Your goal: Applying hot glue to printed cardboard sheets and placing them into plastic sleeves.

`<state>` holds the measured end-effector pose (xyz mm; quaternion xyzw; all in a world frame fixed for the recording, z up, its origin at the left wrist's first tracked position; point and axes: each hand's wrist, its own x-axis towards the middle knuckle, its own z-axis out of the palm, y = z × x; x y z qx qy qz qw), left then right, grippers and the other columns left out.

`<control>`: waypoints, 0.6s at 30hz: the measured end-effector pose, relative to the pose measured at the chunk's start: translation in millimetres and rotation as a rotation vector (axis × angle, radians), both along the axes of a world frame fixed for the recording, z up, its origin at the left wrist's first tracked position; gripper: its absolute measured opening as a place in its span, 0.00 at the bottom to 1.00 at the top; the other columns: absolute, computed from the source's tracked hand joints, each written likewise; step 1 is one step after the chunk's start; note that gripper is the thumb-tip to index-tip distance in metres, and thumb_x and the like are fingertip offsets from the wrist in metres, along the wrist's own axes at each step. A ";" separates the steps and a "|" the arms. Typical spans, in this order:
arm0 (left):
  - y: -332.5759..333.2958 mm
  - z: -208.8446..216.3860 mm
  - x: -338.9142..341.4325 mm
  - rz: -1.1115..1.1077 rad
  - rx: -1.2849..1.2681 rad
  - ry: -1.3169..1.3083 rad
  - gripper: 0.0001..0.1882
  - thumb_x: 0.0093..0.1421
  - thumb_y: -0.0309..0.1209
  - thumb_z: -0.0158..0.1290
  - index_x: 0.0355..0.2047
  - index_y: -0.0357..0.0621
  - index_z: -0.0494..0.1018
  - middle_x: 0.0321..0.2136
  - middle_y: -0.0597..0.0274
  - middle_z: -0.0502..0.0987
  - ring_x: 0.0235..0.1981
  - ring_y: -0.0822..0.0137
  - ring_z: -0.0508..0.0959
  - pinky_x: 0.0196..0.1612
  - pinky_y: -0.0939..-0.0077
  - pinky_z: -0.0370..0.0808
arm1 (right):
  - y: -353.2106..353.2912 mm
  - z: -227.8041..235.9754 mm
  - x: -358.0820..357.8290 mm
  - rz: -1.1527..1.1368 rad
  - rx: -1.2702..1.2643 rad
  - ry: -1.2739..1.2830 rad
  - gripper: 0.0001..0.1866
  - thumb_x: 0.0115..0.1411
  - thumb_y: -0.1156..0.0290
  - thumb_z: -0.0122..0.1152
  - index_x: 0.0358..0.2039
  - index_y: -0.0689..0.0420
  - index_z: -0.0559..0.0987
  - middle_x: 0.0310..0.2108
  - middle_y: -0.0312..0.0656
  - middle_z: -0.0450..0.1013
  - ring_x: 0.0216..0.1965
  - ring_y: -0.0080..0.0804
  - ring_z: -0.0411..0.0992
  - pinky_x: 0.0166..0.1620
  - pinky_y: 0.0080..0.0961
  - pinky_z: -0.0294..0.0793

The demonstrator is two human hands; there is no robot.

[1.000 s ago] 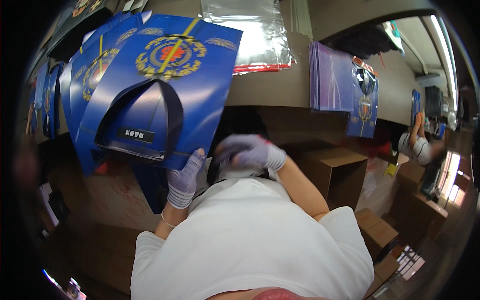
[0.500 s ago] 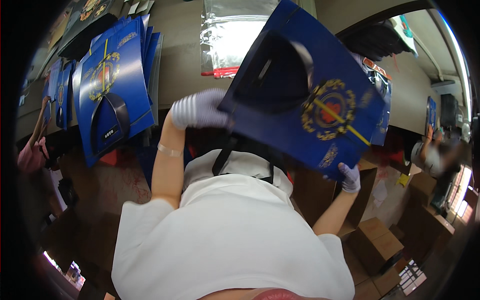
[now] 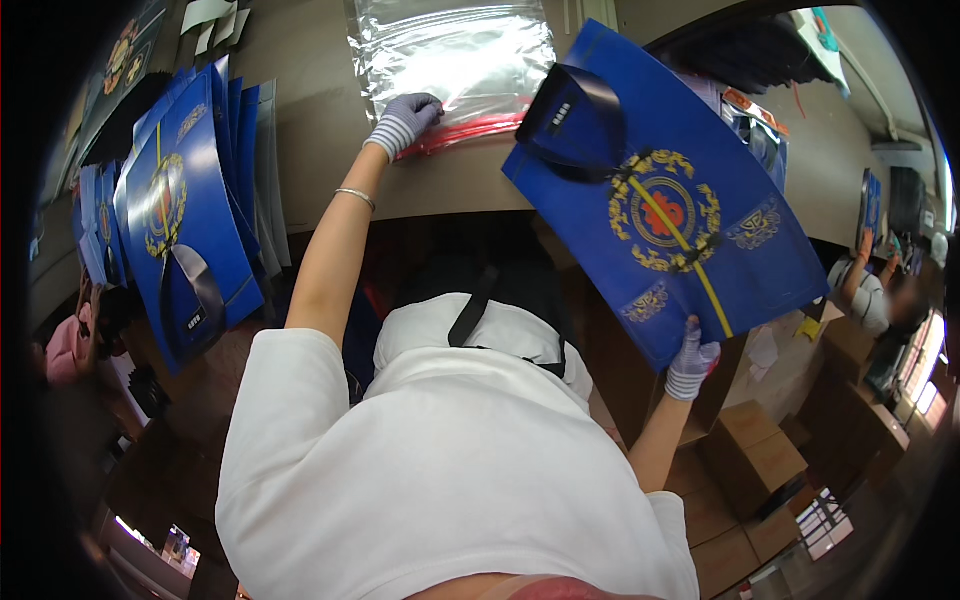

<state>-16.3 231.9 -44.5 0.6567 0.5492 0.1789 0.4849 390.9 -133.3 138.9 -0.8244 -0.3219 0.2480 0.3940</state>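
Observation:
My right hand [image 3: 690,360], in a striped white glove, grips the lower edge of a blue gift bag [image 3: 740,190]. The bag is held tilted at the table's front edge, its dark ribbon handle [image 3: 620,120] toward the upper left. On its face is a gold ring pattern with a red centre and a yellow stripe. My left hand [image 3: 405,122], gloved alike, reaches forward to a stack of clear plastic bags [image 3: 450,60] with red edges. Its fingers are curled together on the stack's red near edge; the fingertips are partly hidden.
Several more blue gift bags [image 3: 170,200] stand leaning together at the left. Cardboard boxes [image 3: 752,455] sit on the floor at the lower right. Dark goods [image 3: 740,75] lie at the back right. Other people work at the far left [image 3: 70,340] and far right [image 3: 865,295].
My left hand has let go of the blue gift bag and moved forward to the plastic bags. The right hand keeps the gift bag, which has swung right and away from my body.

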 end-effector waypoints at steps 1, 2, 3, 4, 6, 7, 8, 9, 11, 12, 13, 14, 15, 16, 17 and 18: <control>0.6 2.8 7.3 0.129 -0.177 -0.151 0.09 0.57 0.31 0.49 0.31 0.41 0.77 0.22 0.60 0.77 0.21 0.71 0.74 0.30 0.77 0.72 | 3.3 -1.5 -2.1 0.050 -0.021 -0.066 0.25 0.56 0.64 0.59 0.49 0.69 0.67 0.48 0.47 0.66 0.43 0.33 0.66 0.46 0.28 0.67; 1.5 2.8 12.1 0.179 -0.197 -0.209 0.11 0.57 0.34 0.51 0.28 0.39 0.77 0.18 0.63 0.76 0.19 0.75 0.72 0.27 0.79 0.72 | 6.0 -4.7 -9.4 0.045 0.086 -0.058 0.27 0.56 0.63 0.59 0.50 0.68 0.66 0.49 0.48 0.66 0.44 0.35 0.67 0.47 0.29 0.67; 1.2 2.1 17.5 0.191 -0.194 -0.206 0.11 0.57 0.34 0.51 0.28 0.39 0.77 0.18 0.63 0.76 0.19 0.75 0.72 0.27 0.79 0.72 | 8.8 -6.2 -16.4 0.019 0.088 -0.064 0.27 0.56 0.63 0.59 0.50 0.68 0.66 0.49 0.48 0.66 0.44 0.35 0.67 0.47 0.29 0.67; 2.5 1.3 24.2 0.191 -0.202 -0.051 0.12 0.56 0.35 0.52 0.26 0.38 0.77 0.17 0.65 0.75 0.18 0.77 0.70 0.25 0.81 0.70 | 12.4 -6.7 -22.9 0.045 0.135 -0.129 0.28 0.56 0.63 0.59 0.51 0.68 0.65 0.49 0.48 0.66 0.45 0.36 0.67 0.48 0.30 0.67; 3.6 -1.4 34.6 0.168 -0.170 0.073 0.13 0.55 0.36 0.54 0.23 0.38 0.77 0.16 0.66 0.75 0.16 0.77 0.70 0.23 0.82 0.69 | 20.6 -8.0 -38.5 0.082 0.303 -0.284 0.28 0.56 0.62 0.59 0.51 0.68 0.65 0.48 0.51 0.67 0.44 0.38 0.69 0.47 0.31 0.69; 4.7 -2.2 36.6 0.173 -0.189 0.081 0.13 0.55 0.36 0.54 0.23 0.38 0.77 0.16 0.66 0.75 0.16 0.77 0.70 0.23 0.82 0.69 | 26.4 -11.9 -47.7 0.140 0.235 -0.275 0.28 0.56 0.62 0.59 0.51 0.68 0.65 0.48 0.51 0.67 0.44 0.38 0.69 0.47 0.31 0.69; 6.4 -0.9 39.3 0.185 -0.238 0.038 0.12 0.54 0.35 0.54 0.24 0.38 0.78 0.17 0.66 0.76 0.17 0.76 0.72 0.24 0.81 0.70 | 32.4 -16.8 -57.3 0.216 0.257 -0.474 0.22 0.57 0.65 0.59 0.47 0.67 0.68 0.45 0.48 0.70 0.40 0.38 0.70 0.46 0.30 0.69; 8.5 2.6 38.4 0.199 -0.264 -0.020 0.11 0.54 0.34 0.54 0.25 0.38 0.78 0.18 0.65 0.76 0.18 0.76 0.73 0.24 0.81 0.71 | 38.0 -23.0 -67.0 0.294 0.324 -0.659 0.17 0.57 0.69 0.58 0.44 0.66 0.72 0.42 0.46 0.73 0.36 0.38 0.72 0.45 0.29 0.69; 15.0 18.7 31.3 0.245 -0.196 -0.058 0.11 0.50 0.34 0.53 0.25 0.39 0.78 0.17 0.61 0.77 0.18 0.72 0.75 0.26 0.79 0.72 | 40.1 -29.4 -82.7 0.306 0.206 -0.453 0.15 0.57 0.69 0.57 0.43 0.65 0.73 0.40 0.45 0.73 0.36 0.39 0.72 0.43 0.29 0.70; 17.3 30.7 25.8 0.361 -0.020 -0.137 0.10 0.50 0.34 0.54 0.25 0.38 0.78 0.18 0.61 0.77 0.20 0.72 0.75 0.27 0.79 0.72 | 39.2 -31.0 -86.9 0.319 0.087 -0.317 0.15 0.57 0.70 0.57 0.42 0.65 0.73 0.40 0.45 0.74 0.35 0.39 0.72 0.43 0.29 0.70; 23.6 46.0 17.1 0.488 0.081 -0.161 0.10 0.50 0.33 0.55 0.26 0.38 0.78 0.19 0.61 0.78 0.21 0.73 0.75 0.28 0.79 0.72 | 37.6 -33.1 -91.5 0.319 0.135 -0.228 0.14 0.58 0.70 0.56 0.42 0.64 0.74 0.39 0.45 0.74 0.35 0.39 0.73 0.42 0.30 0.70; 30.1 63.4 8.3 0.540 0.286 -0.267 0.10 0.51 0.33 0.56 0.27 0.38 0.78 0.20 0.60 0.78 0.22 0.72 0.75 0.29 0.79 0.72 | 36.3 -35.3 -95.2 0.282 0.051 -0.274 0.13 0.58 0.70 0.57 0.41 0.64 0.74 0.38 0.45 0.74 0.35 0.39 0.73 0.41 0.30 0.70; 34.7 80.2 0.0 0.572 0.489 -0.366 0.09 0.51 0.32 0.57 0.28 0.38 0.77 0.22 0.59 0.78 0.23 0.72 0.75 0.30 0.79 0.72 | 33.4 -35.5 -97.4 0.241 -0.039 -0.317 0.12 0.57 0.69 0.57 0.39 0.63 0.75 0.37 0.45 0.75 0.35 0.38 0.72 0.39 0.30 0.70; 37.8 95.9 -6.8 0.561 0.520 -0.277 0.09 0.51 0.31 0.57 0.29 0.38 0.77 0.23 0.59 0.78 0.23 0.72 0.75 0.30 0.78 0.72 | 33.4 -37.1 -97.2 0.163 0.148 -0.320 0.16 0.57 0.66 0.59 0.39 0.65 0.75 0.36 0.47 0.75 0.36 0.37 0.72 0.40 0.31 0.70; 38.9 109.0 -11.2 0.533 0.657 -0.224 0.09 0.51 0.31 0.57 0.30 0.38 0.76 0.24 0.58 0.78 0.23 0.71 0.75 0.30 0.78 0.72 | 31.0 -36.0 -95.8 0.187 0.100 -0.324 0.16 0.57 0.66 0.59 0.39 0.65 0.75 0.36 0.47 0.75 0.36 0.37 0.72 0.40 0.31 0.70; 36.2 117.1 -10.5 0.460 0.614 -0.175 0.09 0.51 0.31 0.57 0.30 0.38 0.76 0.24 0.58 0.78 0.23 0.71 0.76 0.31 0.78 0.72 | 30.3 -34.7 -91.1 0.064 0.088 -0.262 0.17 0.56 0.64 0.59 0.39 0.65 0.75 0.36 0.48 0.74 0.35 0.37 0.71 0.41 0.31 0.69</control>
